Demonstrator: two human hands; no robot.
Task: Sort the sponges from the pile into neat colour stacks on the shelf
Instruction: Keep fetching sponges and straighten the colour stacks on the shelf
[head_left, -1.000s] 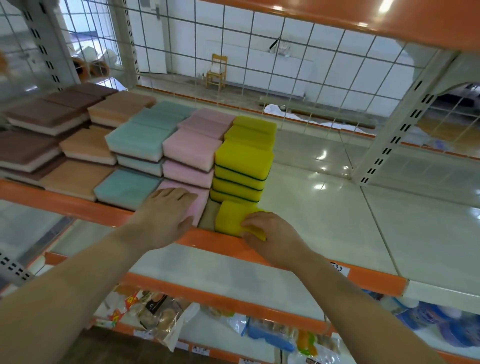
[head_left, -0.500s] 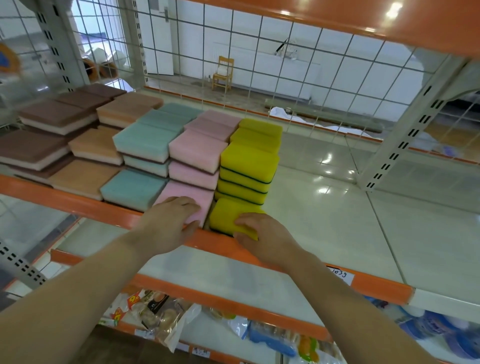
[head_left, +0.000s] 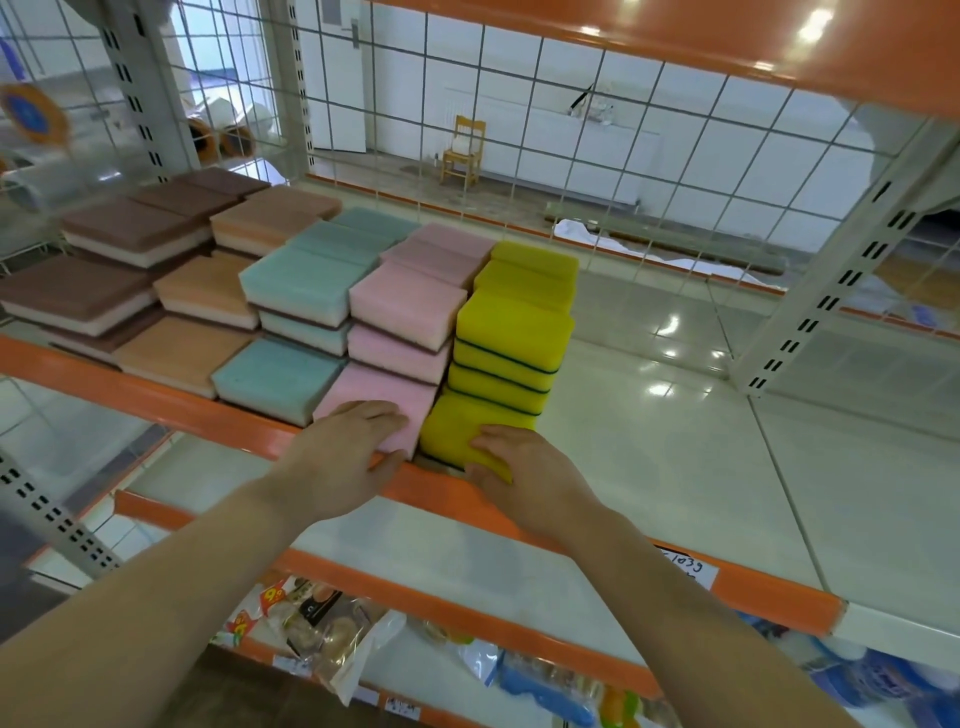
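Sponges stand in colour rows on the shelf (head_left: 675, 426): brown (head_left: 78, 291), orange (head_left: 202, 296), teal (head_left: 296, 283), pink (head_left: 405, 301) and yellow stacks (head_left: 514, 325). My left hand (head_left: 343, 452) lies flat on the front pink sponge (head_left: 382, 392) at the shelf's orange front lip. My right hand (head_left: 524, 467) rests on the front yellow sponge (head_left: 467, 423), fingers curled over its near corner. The two front sponges sit side by side, nearly touching.
The shelf's orange front lip (head_left: 156, 400) runs under both hands. A wire grid back (head_left: 571, 156) and a slotted upright (head_left: 831, 291) bound the shelf. Bare white shelf lies to the right of the yellow stacks. Packaged goods (head_left: 322, 634) fill the lower shelf.
The front yellow sponge has slid left and back, closing the gap beside the pink one. My left hand has shifted slightly right on the pink sponge.
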